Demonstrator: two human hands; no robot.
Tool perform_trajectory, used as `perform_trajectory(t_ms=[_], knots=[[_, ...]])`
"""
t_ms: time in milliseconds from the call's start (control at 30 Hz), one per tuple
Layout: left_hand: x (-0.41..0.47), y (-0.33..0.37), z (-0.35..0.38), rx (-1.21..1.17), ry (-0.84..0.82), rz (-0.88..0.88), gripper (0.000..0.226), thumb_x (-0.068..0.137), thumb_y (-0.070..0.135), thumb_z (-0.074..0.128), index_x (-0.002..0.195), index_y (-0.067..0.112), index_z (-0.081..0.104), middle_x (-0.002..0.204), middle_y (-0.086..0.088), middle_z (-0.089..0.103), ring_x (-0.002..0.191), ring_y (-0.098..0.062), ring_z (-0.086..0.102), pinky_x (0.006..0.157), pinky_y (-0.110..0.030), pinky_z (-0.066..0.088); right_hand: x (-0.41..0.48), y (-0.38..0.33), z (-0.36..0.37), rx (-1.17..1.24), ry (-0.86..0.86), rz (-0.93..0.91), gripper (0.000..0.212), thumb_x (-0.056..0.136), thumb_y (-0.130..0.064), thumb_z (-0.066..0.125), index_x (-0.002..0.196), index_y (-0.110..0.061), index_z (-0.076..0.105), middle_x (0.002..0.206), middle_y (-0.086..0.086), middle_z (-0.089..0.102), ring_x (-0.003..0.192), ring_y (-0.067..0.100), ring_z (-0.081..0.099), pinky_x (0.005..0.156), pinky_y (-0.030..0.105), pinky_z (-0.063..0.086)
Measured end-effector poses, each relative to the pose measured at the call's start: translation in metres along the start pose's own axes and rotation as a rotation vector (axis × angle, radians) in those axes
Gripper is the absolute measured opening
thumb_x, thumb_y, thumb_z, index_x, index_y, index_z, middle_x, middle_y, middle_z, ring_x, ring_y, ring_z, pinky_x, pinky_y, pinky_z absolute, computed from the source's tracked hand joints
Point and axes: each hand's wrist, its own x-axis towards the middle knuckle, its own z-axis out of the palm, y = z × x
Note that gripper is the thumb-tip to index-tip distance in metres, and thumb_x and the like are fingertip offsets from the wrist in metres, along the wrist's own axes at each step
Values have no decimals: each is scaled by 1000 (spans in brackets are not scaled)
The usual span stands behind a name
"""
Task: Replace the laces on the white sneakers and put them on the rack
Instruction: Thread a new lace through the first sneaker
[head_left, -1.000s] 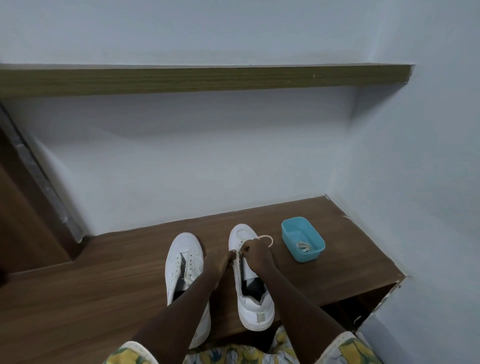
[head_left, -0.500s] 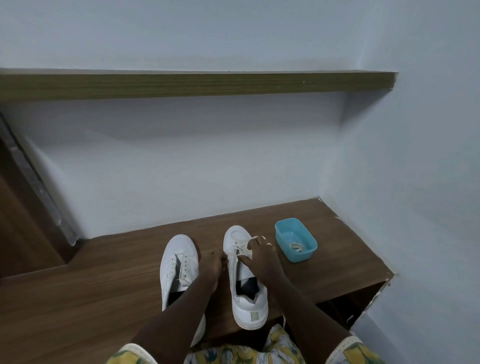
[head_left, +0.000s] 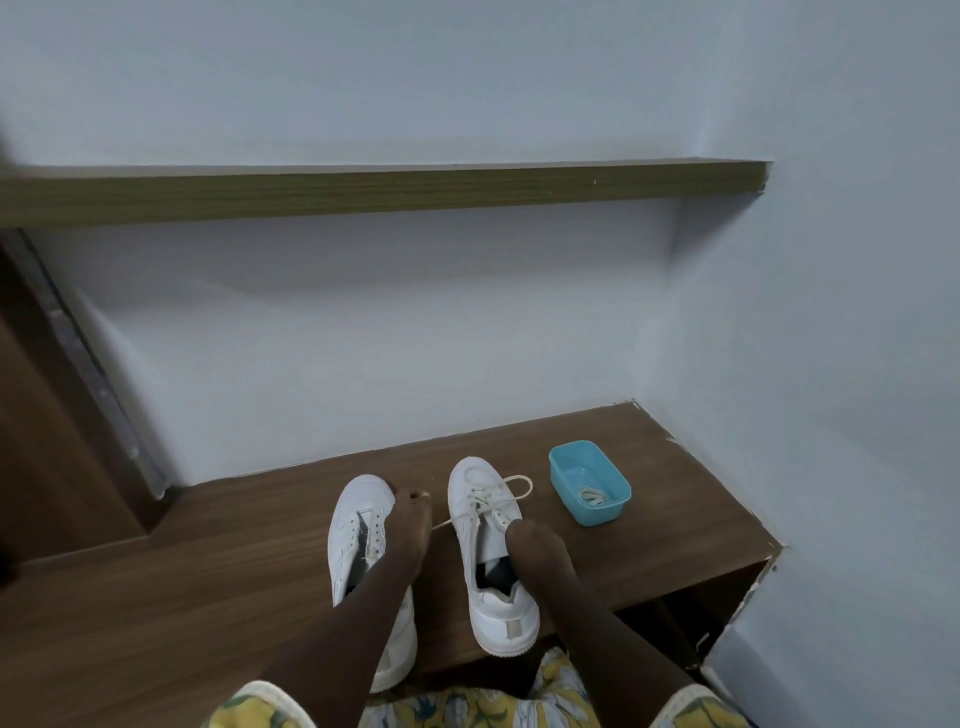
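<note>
On the wooden bench (head_left: 208, 561), the right hand (head_left: 532, 540) curls its fingers on the right sneaker (head_left: 498, 618). A lace (head_left: 485, 500) end runs to the left hand (head_left: 413, 525), grip not clear. A hard pull could draw it out of the holes, or tip the sneaker toward the blue box (head_left: 618, 501).

The person wears a short-sleeved garment (head_left: 467, 704) in yellow with a white and green floral print, its left sleeve (head_left: 254, 706) and right sleeve (head_left: 698, 709) each ending in a pale cream cuff, forearms bare.
</note>
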Motion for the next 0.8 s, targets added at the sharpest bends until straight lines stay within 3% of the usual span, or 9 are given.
perform_trajectory(t_ms=[133,200,433,600,700,800], knots=[[-5,-1,-22,636,-155,226,25,94,25,53,100,8,70,90,-4,63,83,-15,54,72,-22,37,3,-2,-1,52,-30,4,32,100,-14,41,131,-5,45,132,12,52,121,25,52,99,32,43],[-6,-1,-27,759,-147,262,27,95,23,51,100,4,70,82,-2,58,80,-14,51,69,-22,36,5,-2,-1,58,-38,7,34,100,-14,40,132,-5,44,134,12,50,123,25,50,100,32,41],[-5,5,-55,962,161,267,36,93,35,45,95,9,70,92,-3,64,92,-18,62,71,-25,41,2,-1,1,75,-20,25,35,101,-13,38,135,-6,41,136,11,48,125,24,49,102,31,41],[-1,4,-76,883,414,104,35,91,33,45,103,9,68,104,-8,61,103,-25,57,87,-33,45,2,-1,3,81,-5,31,35,101,-13,38,136,-7,41,138,10,47,127,23,48,103,31,40],[-7,2,-71,946,406,51,35,93,33,42,116,14,62,117,-5,56,116,-25,46,97,-37,35,3,-1,2,84,-1,27,35,101,-14,39,135,-7,43,137,11,48,126,23,48,102,30,41],[-12,2,-55,1044,336,172,33,95,34,39,122,22,55,133,-1,49,133,-28,29,109,-53,19,4,-3,0,84,-6,35,33,101,-12,37,132,-7,46,134,12,50,123,23,51,100,31,42]])
